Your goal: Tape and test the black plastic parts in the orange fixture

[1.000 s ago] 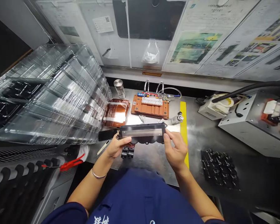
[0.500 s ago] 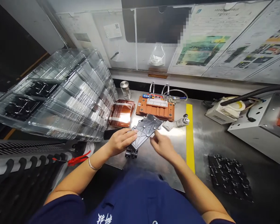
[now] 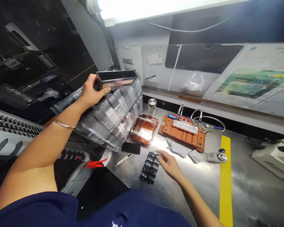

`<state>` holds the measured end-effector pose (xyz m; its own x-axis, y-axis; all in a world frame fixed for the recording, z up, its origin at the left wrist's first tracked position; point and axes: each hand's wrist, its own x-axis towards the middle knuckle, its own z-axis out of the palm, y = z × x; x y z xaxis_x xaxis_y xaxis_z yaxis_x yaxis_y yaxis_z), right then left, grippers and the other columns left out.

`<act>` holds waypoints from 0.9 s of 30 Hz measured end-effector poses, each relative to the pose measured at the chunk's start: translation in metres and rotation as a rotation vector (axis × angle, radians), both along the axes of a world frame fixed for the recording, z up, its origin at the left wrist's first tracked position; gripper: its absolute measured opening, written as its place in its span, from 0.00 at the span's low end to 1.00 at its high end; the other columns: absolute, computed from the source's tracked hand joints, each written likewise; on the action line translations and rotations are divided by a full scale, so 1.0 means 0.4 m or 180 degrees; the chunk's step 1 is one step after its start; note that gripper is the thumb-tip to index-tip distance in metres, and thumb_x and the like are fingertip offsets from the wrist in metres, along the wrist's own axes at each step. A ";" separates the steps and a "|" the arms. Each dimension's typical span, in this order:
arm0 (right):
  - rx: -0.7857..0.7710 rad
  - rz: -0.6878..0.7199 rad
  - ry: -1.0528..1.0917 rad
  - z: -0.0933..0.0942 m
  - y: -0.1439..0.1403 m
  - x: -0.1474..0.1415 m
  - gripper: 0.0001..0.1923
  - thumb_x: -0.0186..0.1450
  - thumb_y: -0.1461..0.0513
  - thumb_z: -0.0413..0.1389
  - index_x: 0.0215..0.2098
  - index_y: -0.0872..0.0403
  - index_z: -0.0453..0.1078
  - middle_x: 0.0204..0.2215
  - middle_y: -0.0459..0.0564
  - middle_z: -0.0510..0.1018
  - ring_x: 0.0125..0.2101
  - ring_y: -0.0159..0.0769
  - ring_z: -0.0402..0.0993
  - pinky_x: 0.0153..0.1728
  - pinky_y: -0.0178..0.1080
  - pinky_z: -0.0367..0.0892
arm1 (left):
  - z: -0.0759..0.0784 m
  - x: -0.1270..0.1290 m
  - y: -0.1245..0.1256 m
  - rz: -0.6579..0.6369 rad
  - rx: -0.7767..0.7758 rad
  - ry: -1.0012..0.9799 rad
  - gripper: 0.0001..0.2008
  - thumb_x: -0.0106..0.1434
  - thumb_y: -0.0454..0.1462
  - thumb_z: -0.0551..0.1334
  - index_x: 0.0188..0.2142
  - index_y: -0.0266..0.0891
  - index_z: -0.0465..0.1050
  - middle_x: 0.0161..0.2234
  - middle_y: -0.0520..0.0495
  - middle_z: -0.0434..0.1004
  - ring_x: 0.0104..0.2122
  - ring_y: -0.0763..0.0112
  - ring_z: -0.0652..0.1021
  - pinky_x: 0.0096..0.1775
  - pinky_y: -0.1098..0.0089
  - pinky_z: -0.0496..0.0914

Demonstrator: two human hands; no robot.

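My left hand (image 3: 91,91) is raised to the upper left and grips a long dark plate with a shiny face (image 3: 115,78), held just above a tall stack of clear plastic trays (image 3: 113,112). My right hand (image 3: 169,164) is low over the steel table (image 3: 203,183), fingers apart, its fingertips touching a small black ribbed part (image 3: 149,167) that lies on the table. An orange fixture with a white breadboard and wires (image 3: 183,132) sits behind that hand.
A brown tray (image 3: 144,128), a metal canister (image 3: 152,107), a black phone (image 3: 131,147), a white pen (image 3: 123,159) and red-handled cutters (image 3: 94,163) lie around the stack. A yellow stripe (image 3: 225,179) crosses the table; a metal knob (image 3: 217,156) and white cloth lie beside it.
My left hand has lifted the dark plate from the table up to the top of the clear tray stack. My right hand has let go and dropped to the black ribbed part. The camera turned left.
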<state>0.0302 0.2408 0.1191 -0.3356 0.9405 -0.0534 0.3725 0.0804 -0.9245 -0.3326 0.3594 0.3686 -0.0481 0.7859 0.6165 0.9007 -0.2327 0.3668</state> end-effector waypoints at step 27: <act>0.1602 0.0793 -0.2684 -0.247 0.261 -0.278 0.24 0.66 0.59 0.52 0.59 0.58 0.62 0.58 0.62 0.64 0.59 0.49 0.58 0.57 0.53 0.52 | -0.657 0.182 -0.185 -0.0312 -0.3687 -0.2126 0.16 0.61 0.36 0.56 0.47 0.32 0.71 0.40 0.40 0.78 0.36 0.68 0.77 0.38 0.68 0.72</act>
<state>-0.0809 0.3452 0.0203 -0.5613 0.8274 0.0198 0.8077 0.5529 -0.2049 -0.2597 0.2855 0.1058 0.0093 0.8532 -0.5216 0.4706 0.4565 0.7551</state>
